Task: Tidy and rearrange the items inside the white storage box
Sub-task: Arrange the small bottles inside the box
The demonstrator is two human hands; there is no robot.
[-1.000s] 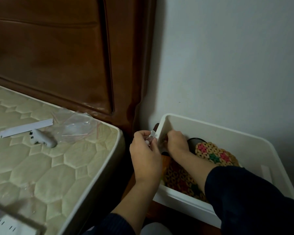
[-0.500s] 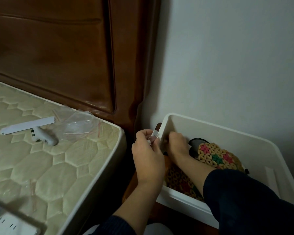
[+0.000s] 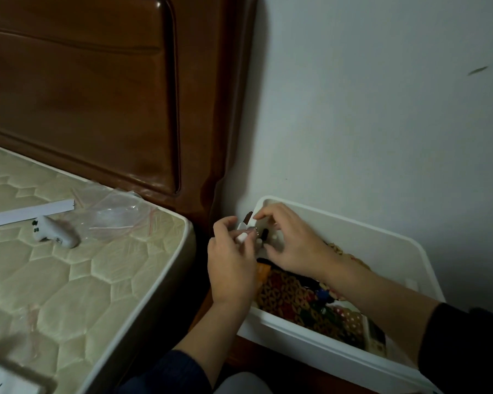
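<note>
Right now your left hand [image 3: 231, 265] sits at the lower centre of the frame, fingers curled round a small white object [image 3: 242, 237] just outside the near-left corner of the white storage box [image 3: 319, 348]. Your right hand [image 3: 292, 245] reaches over that corner, its fingertips pinching the box rim; what else it holds, you cannot tell. Inside the box, at the lower right of the frame, lie woven mats [image 3: 291, 297] in brown, red and green. On the mattress [image 3: 69, 280] at the left rest a white strip [image 3: 29, 213], a small white gadget [image 3: 54, 233] and a clear plastic bag [image 3: 120, 214].
</note>
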